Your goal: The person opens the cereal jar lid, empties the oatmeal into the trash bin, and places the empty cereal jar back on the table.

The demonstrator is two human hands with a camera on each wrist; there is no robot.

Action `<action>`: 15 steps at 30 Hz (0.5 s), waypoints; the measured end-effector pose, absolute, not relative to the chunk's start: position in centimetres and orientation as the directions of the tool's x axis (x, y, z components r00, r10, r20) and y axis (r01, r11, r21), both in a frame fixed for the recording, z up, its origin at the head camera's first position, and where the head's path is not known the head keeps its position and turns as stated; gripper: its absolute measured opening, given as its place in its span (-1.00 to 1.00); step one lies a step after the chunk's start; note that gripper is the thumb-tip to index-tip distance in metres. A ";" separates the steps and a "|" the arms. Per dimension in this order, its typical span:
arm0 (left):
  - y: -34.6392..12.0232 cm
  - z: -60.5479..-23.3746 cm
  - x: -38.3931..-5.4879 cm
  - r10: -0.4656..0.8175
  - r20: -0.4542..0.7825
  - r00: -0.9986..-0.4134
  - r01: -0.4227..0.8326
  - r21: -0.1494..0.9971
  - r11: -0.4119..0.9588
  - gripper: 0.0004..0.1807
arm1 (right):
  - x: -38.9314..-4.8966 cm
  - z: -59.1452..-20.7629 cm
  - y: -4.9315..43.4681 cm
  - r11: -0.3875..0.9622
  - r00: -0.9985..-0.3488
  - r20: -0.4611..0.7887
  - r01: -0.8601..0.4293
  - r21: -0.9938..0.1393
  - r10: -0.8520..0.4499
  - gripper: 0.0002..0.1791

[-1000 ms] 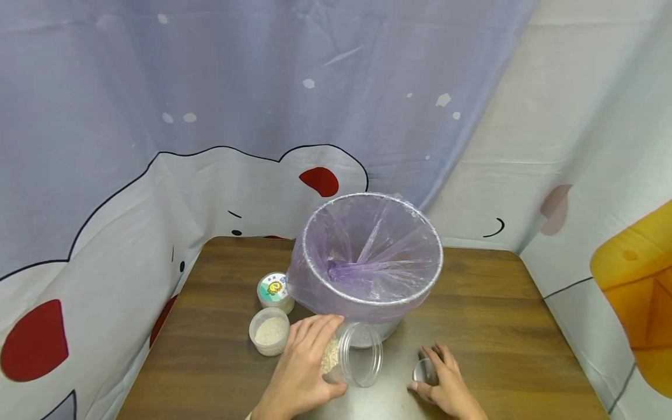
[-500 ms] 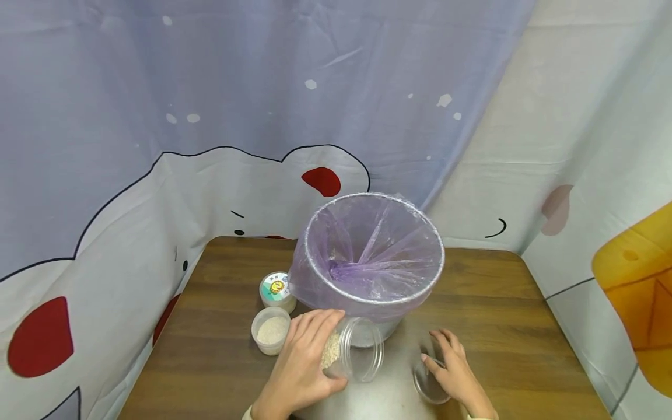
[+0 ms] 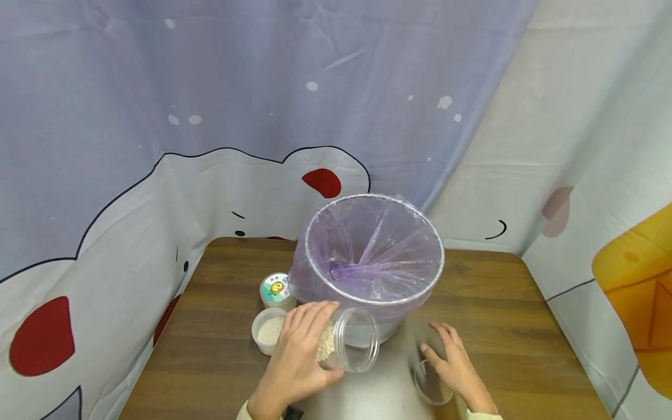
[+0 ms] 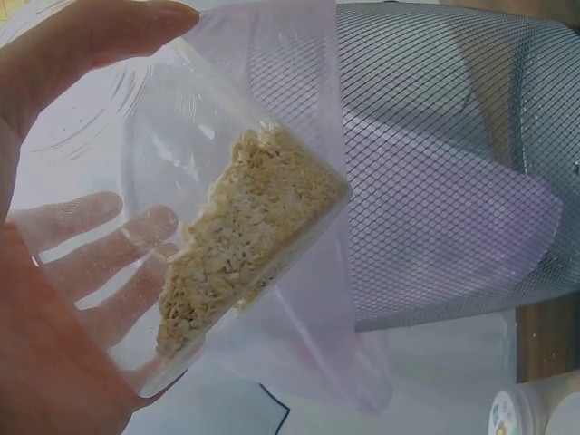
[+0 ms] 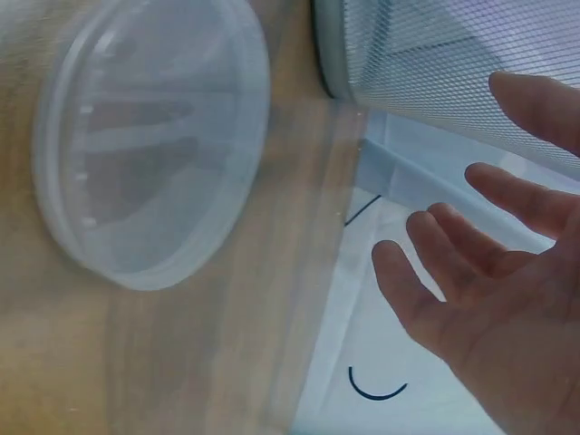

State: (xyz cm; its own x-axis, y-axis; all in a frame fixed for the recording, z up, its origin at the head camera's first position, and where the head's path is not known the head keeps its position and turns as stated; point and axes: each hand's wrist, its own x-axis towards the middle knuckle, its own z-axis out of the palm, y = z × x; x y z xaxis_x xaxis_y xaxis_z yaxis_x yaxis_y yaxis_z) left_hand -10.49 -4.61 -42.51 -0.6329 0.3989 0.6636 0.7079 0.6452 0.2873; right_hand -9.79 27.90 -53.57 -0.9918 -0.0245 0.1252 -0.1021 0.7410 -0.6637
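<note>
On my feed, the left hand [image 3: 296, 357] is wrapped round a clear jar [image 3: 340, 344], thumb on one side and fingers on the other. I see the jar tilted onto its side, mouth towards the right hand [image 3: 458, 370], with oat flakes [image 4: 245, 236] banked up inside against its base and wall. The right hand has its fingers spread loosely and holds nothing; a clear round lid [image 5: 149, 136] lies flat on the table [image 3: 504, 332] just beside it, apart from the fingertips.

Ahead of both hands I have the mesh bin [image 4: 453, 172], its round rim draped with a purple bag [image 3: 375, 280]. The jar sits close in front of it, and I can't tell whether they touch. Left of the left hand, an open tub [image 3: 256, 337] of white grains is tight beside the knuckles, with a lidded tub [image 3: 275, 287] behind it, so I read that side as narrow. A strip of table separates the hands, and right of the right hand the wood runs on to the table's edge, where the printed curtain [image 3: 572, 303] hangs
</note>
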 end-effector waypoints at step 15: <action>-4.5 -41.8 -10.9 0.401 0.682 -0.612 0.731 0.295 0.615 0.14 | -11.6 -50.4 27.6 0.724 -0.977 0.203 -0.090 -0.684 0.071 -0.53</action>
State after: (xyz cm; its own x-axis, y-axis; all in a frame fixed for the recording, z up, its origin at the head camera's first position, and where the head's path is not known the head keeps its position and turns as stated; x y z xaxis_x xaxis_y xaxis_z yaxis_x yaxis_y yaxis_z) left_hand -10.86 -4.55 -41.79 -0.6124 0.4007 0.6815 0.7312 0.6149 0.2954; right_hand -11.63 27.58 -50.43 -0.9766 0.0706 0.2032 -0.0900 0.7238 -0.6841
